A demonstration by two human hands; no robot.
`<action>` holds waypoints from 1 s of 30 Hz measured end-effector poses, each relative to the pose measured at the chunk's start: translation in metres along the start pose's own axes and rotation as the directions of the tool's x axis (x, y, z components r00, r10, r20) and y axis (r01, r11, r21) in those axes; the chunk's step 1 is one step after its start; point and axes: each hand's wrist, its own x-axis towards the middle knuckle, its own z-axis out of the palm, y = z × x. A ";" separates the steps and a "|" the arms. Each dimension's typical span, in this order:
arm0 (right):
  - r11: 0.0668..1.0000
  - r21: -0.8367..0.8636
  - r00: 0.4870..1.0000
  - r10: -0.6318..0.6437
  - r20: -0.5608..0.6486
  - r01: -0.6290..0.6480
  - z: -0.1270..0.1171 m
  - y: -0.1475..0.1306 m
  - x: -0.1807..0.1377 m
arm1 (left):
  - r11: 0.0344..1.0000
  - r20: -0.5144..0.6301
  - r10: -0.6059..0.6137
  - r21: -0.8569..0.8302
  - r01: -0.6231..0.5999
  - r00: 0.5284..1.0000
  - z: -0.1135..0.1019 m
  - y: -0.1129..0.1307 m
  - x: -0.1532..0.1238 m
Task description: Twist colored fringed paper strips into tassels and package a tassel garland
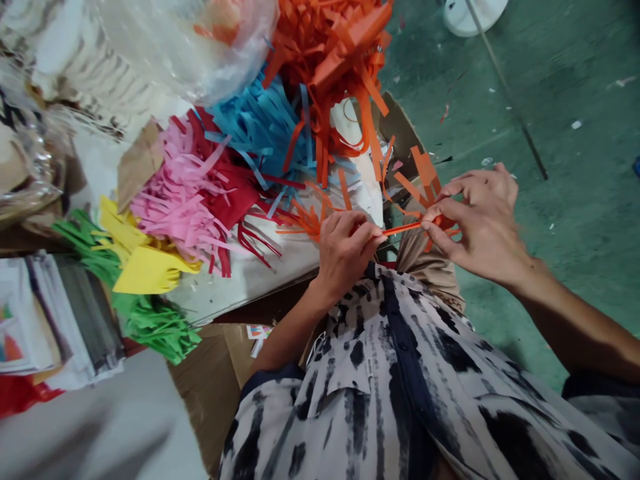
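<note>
Between my hands a narrow twisted length of orange tissue-paper fringe (403, 229) is stretched, with cut strips fanning out beyond both ends. My left hand (347, 243) pinches its left end near the table edge, strips spreading out behind the knuckles. On the other end, thumb and fingertips of my right hand (473, 223) are closed, the remaining fingers raised. The held piece hangs above my lap. Close by on the table lie a big orange fringe pile (335, 60), blue fringe (270, 123) and dark red fringe (240, 193).
Pink fringe (185, 193), yellow fringe (143, 267) and green fringe (160, 327) lie along the white table (245, 283). A clear plastic bag (195, 53) sits at the back. Stacked packets (65, 313) stand at left. A thin rod (510, 87) crosses above the green floor (580, 220).
</note>
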 end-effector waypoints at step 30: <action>0.978 -0.087 0.973 -0.197 -0.118 0.188 0.029 0.010 -0.022 | 0.984 -0.087 0.171 0.070 -0.165 0.981 -0.004 0.000 -0.018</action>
